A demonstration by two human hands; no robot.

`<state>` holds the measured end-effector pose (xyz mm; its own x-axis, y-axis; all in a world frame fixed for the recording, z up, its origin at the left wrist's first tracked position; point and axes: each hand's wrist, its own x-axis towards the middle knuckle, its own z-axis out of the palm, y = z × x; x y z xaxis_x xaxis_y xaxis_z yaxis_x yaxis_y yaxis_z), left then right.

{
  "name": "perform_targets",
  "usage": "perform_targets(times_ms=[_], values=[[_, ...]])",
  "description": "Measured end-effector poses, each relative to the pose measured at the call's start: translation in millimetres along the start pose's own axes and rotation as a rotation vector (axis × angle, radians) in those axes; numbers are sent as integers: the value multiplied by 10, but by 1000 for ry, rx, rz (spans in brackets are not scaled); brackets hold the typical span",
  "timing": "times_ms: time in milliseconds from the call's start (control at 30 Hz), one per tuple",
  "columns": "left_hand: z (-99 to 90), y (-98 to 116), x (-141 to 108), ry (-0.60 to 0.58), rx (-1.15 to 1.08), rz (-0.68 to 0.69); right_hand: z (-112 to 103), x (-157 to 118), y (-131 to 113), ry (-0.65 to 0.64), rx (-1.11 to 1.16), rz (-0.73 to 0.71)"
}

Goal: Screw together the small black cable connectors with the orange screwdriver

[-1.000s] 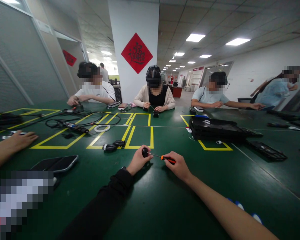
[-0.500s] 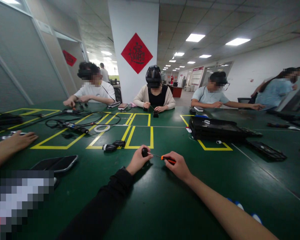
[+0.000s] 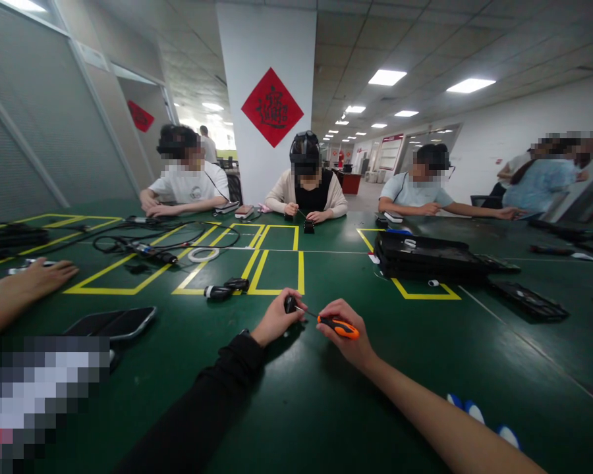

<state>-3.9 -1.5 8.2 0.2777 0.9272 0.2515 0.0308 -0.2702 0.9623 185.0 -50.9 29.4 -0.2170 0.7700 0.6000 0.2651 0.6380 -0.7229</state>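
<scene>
Your left hand [image 3: 275, 320] pinches a small, black, rounded piece [image 3: 290, 304]; your right hand [image 3: 358, 349] grips an orange-and-black, bulbous-handled screwdriver [image 3: 346, 328], its slender metal shaft [image 3: 310, 313] pointing leftward.

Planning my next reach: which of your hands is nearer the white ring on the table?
Left. The left hand is right of the white ring, toward the camera; the right hand is farther right, beyond the left.

Ceiling lights [image 3: 387, 78] leave a soft sheen on the dim green tabletop [image 3: 449, 342], with wide-angle stretching toward the edges.
</scene>
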Motion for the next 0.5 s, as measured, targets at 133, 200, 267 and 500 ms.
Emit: perform_targets(times_ms=[133, 200, 267, 500], values=[[4, 11, -10, -23, 20, -14, 20, 3, 81, -24, 23, 93], [3, 13, -13, -30, 27, -10, 21, -8, 109, -36, 38, 138], [4, 14, -15, -34, 34, -10, 18, -21, 113, -52, 40, 153], [10, 23, -19, -28, 29, -14, 6, -23, 44, -47, 19, 109]])
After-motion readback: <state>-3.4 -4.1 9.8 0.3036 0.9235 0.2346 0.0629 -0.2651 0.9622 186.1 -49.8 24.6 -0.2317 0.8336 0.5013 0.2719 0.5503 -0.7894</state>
